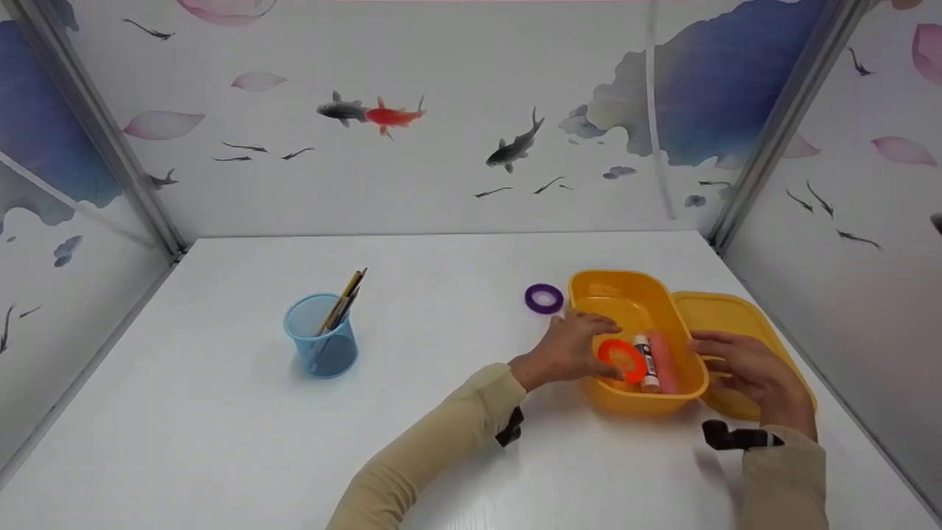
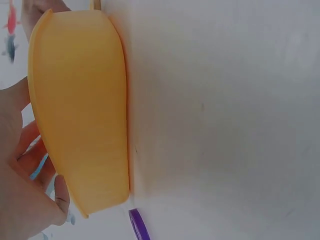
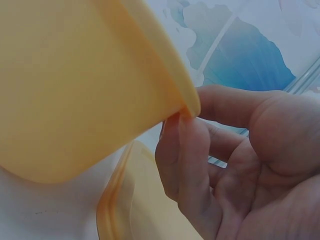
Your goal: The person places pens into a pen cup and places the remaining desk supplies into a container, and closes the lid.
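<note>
The yellow plastic box (image 1: 625,403) sits uncovered on the right side of the table. Inside lie an orange ring (image 1: 605,352) like a tape roll, a glue stick (image 1: 648,364) and a pink bar-shaped thing (image 1: 664,361). My left hand (image 1: 565,350) reaches over the box's left rim, fingers spread above the orange ring; whether they touch it is unclear. In the left wrist view, the box wall (image 2: 82,110) hides the contents. My right hand (image 1: 758,372) grips the right rim, and the right wrist view shows its fingers (image 3: 192,150) under the lip.
A yellow lid (image 1: 725,313) lies right of the box, partly under my right hand. A purple ring (image 1: 529,300) lies beyond the box's left side. At the left stands a blue cup (image 1: 324,357) with several pencils (image 1: 344,302). Patterned walls enclose the table's back and sides.
</note>
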`<state>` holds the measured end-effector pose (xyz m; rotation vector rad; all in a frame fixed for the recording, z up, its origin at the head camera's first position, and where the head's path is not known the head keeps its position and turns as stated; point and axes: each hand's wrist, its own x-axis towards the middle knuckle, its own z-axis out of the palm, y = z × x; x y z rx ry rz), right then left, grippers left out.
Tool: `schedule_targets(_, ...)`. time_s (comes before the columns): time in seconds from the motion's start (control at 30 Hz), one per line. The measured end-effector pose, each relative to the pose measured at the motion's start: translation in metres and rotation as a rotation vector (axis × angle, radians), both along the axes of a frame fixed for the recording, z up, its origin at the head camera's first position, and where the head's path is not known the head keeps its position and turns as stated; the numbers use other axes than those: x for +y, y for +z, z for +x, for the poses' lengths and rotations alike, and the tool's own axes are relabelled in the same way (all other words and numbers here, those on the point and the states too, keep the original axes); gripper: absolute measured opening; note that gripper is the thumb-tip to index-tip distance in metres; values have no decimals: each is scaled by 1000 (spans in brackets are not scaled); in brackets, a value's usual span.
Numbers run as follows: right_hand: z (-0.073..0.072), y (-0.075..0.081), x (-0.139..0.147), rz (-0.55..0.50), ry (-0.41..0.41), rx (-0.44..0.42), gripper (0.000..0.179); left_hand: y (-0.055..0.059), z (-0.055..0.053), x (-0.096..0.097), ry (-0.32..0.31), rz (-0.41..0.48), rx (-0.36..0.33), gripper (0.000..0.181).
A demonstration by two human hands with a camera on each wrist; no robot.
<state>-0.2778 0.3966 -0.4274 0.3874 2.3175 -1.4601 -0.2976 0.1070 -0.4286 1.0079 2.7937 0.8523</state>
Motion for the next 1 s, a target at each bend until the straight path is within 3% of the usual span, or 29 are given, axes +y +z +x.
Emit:
schedule_targets(0.13,0,2,-1,-6,3,-4,87,1,-3,-5,4,38,-3,80)
schedule_targets(0.33,0,5,-1,-18,2,-8,87,2,-6,-12,20,95,10,81)
schedule_targets(0.67,1,0,0,-26,-5,-6,89,-2,-13,-28,47,150,-39,85)
schedule_targets(1.0,1,2,-1,-29,-4,-4,87,-10,-28,-48,96,331,-172,85)
